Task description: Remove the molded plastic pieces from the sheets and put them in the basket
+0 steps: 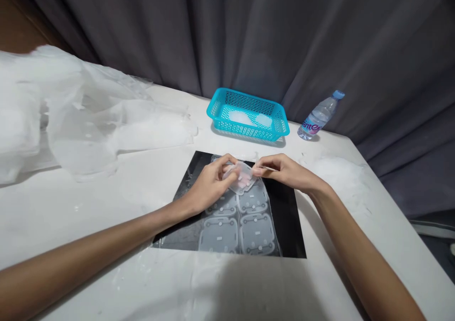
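My left hand [216, 178] is closed on the rim of a small translucent, flexible-looking plastic piece [245, 181]; its fingers show through from behind. At the right edge of that piece, the fingers of my right hand [279, 168] are pinched together. A thin pale sliver shows by them, too small to name. Beneath both hands lies a black mat [287, 216]. On it rests a translucent moulded sheet [237, 231] with several rounded-square, lid-like shapes; my left hand and the held piece cover its upper part.
A turquoise perforated basket [249, 130] with a few whitish translucent pieces stands at the back. Right of it is a water bottle [316, 119]. White translucent sheets [81, 117] are heaped at left, and a wispy translucent pile [337, 183] lies at right. A grey curtain [249, 36] hangs behind the table.
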Demonstrator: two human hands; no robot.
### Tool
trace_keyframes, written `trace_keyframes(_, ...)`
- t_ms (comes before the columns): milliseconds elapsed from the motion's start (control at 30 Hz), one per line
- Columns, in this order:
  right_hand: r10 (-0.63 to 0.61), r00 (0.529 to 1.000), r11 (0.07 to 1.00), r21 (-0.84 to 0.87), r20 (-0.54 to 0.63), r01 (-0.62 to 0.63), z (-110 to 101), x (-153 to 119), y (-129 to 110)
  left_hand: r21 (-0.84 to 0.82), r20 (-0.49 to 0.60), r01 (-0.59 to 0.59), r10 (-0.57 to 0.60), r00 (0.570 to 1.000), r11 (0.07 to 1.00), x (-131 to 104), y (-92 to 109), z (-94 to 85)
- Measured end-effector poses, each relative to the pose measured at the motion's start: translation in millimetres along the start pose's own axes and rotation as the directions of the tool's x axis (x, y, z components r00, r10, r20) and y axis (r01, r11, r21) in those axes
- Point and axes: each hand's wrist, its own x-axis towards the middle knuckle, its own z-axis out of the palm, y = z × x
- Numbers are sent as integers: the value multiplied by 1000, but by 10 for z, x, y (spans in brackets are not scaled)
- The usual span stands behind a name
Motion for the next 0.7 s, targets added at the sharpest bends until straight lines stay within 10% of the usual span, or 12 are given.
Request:
trace_keyframes(200,22,1000,1000,-13,16,-21,-22,-36,-63,-211,92,44,-25,995,976,57,4,7)
trace_keyframes(700,-30,999,971,-238,24,35,28,-103,-144,94,143,-165,151,978,982,-5,36,19)
